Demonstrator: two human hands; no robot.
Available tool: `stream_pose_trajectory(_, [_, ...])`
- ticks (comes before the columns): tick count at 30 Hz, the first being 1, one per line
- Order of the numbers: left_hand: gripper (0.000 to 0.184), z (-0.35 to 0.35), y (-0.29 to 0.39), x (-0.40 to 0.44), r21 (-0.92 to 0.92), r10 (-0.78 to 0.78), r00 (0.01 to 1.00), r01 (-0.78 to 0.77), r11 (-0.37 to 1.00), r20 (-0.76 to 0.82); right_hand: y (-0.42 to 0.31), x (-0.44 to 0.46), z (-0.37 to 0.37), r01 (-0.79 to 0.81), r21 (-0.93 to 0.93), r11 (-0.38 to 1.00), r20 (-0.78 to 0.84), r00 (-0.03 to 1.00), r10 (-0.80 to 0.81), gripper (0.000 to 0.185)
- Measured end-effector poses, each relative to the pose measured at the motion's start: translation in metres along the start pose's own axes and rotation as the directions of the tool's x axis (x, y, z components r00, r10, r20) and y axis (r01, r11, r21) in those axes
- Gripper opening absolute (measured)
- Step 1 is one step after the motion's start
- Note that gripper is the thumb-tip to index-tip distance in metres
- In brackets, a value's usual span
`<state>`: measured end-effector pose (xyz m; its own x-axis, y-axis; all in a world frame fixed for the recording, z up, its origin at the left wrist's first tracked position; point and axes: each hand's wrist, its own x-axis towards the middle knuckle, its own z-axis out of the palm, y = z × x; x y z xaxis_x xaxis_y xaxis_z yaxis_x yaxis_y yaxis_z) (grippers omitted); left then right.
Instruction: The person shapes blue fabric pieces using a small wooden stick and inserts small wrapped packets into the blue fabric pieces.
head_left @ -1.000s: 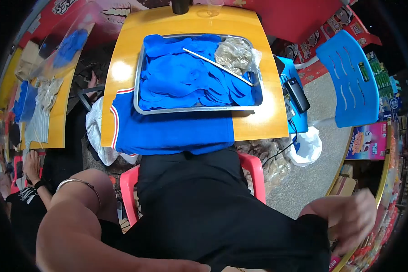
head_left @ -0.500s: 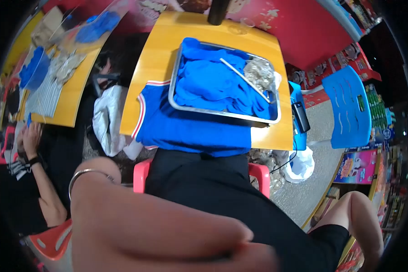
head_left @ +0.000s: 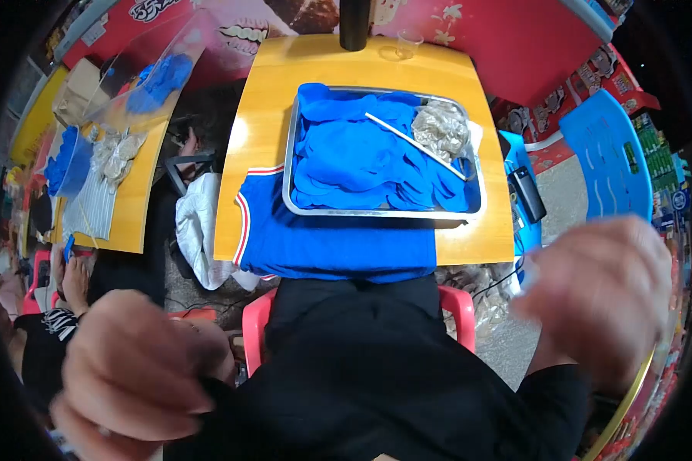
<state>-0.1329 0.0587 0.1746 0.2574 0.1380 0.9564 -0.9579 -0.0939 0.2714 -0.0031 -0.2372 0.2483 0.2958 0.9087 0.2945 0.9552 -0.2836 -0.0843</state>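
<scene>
Left grip (head_left: 131,376) has moved outward and right grip (head_left: 600,300) has risen into view; both look curled, but I cannot tell whether either pinches anything. Ahead, between them, blue pieces (head_left: 346,157) fill a tray (head_left: 377,213) on the table (head_left: 438,69); atop, a white stick (head_left: 417,147) slants its near end toward the closer right grip.

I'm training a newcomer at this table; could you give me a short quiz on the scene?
1. What lies across the blue pieces in the metal tray? A scissors, B white stick, C spoon.
2. True or false: both the person's hands grip the tray.
3. Fill in: the crumpled bundle sits in the tray's far ____ corner.
Key: 1 B; 2 false, left hand and right hand are off it; 3 right.
</scene>
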Motion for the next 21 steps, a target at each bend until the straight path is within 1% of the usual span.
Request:
stream_pose_trajectory(1, [0.007,0.012,-0.011,0.007,-0.100,-0.021,0.994,0.032,0.994,0.108,-0.008,0.010,0.008,0.028,0.045,0.999,0.002,1.000,-0.028,0.026])
stream_pose_trajectory(2, [0.008,0.025,-0.021,0.014,-0.192,-0.042,0.976,0.085,0.978,0.216,-0.014,0.016,0.009,0.049,0.084,0.995,0.007,0.999,-0.050,0.025])
stream_pose_trajectory(3, [0.013,0.037,-0.031,0.020,-0.268,-0.062,0.946,0.153,0.951,0.320,-0.018,0.019,0.006,0.070,0.117,0.991,0.015,0.997,-0.073,0.024])
stream_pose_trajectory(4, [0.019,0.038,-0.036,0.025,-0.404,-0.023,0.919,0.195,0.894,0.393,-0.021,0.021,0.001,0.086,0.146,0.986,0.024,0.996,-0.091,0.024])
stream_pose_trajectory(5, [0.021,0.030,-0.034,0.027,-0.454,0.018,0.850,0.264,0.851,0.527,-0.022,0.023,-0.006,0.101,0.169,0.981,0.034,0.994,-0.108,0.023])
stream_pose_trajectory(6, [0.007,0.026,-0.035,0.040,-0.469,0.070,0.703,0.394,0.791,0.708,-0.024,0.024,-0.014,0.115,0.190,0.975,0.047,0.991,-0.126,0.023])
stream_pose_trajectory(8, [0.008,0.020,-0.027,0.041,-0.584,0.300,0.644,0.285,0.760,0.704,-0.026,0.025,-0.027,0.129,0.224,0.966,0.076,0.986,-0.149,0.022])
stream_pose_trajectory(10, [0.010,0.017,-0.018,0.041,-0.711,0.532,0.542,0.188,0.678,0.651,-0.025,0.021,-0.040,0.116,0.256,0.960,0.081,0.987,-0.141,0.021])
stream_pose_trajectory(11, [0.011,0.015,-0.014,0.042,-0.767,0.635,0.474,0.148,0.625,0.610,-0.022,0.013,-0.046,0.105,0.278,0.955,0.062,0.990,-0.127,0.020])
stream_pose_trajectory(12, [0.012,0.011,-0.010,0.045,-0.778,0.676,0.441,0.087,0.623,0.591,-0.020,-0.001,-0.048,0.077,0.308,0.948,0.003,0.997,-0.082,0.026])
stream_pose_trajectory(13, [0.014,0.008,-0.005,0.050,-0.786,0.713,0.405,0.025,0.617,0.573,0.000,-0.007,-0.040,0.303,0.446,0.843,-0.155,0.953,-0.260,0.026])
stream_pose_trajectory(14, [0.016,0.005,-0.001,0.055,-0.794,0.747,0.366,-0.037,0.607,0.555,0.018,-0.012,-0.032,0.515,0.532,0.673,-0.330,0.857,-0.395,0.026])
stream_pose_trajectory(15, [0.016,0.001,0.002,0.059,-0.751,0.708,0.342,-0.011,0.660,0.617,0.025,-0.017,-0.038,0.485,0.609,0.627,-0.197,0.859,-0.473,0.025])
stream_pose_trajectory(16, [0.016,-0.002,0.004,0.058,-0.716,0.652,0.374,0.045,0.697,0.659,0.028,-0.022,-0.047,0.437,0.680,0.588,-0.066,0.835,-0.546,0.024])
stream_pose_trajectory(17, [0.016,-0.004,0.006,0.056,-0.678,0.593,0.403,0.103,0.728,0.697,0.027,-0.026,-0.053,0.374,0.743,0.555,0.062,0.787,-0.613,0.023])
stream_pose_trajectory(18, [0.015,-0.004,0.007,0.055,-0.638,0.528,0.428,0.165,0.752,0.733,0.025,-0.028,-0.054,0.394,0.733,0.555,0.094,0.749,-0.655,0.022])
stream_pose_trajectory(20, [0.016,-0.006,0.005,0.057,-0.668,0.556,0.416,0.197,0.718,0.720,0.017,-0.035,-0.055,0.430,0.716,0.549,0.157,0.668,-0.728,0.020])
stream_pose_trajectory(21, [0.016,-0.005,0.003,0.058,-0.683,0.571,0.411,0.212,0.699,0.711,0.015,-0.038,-0.060,0.480,0.676,0.558,0.141,0.660,-0.738,0.020])
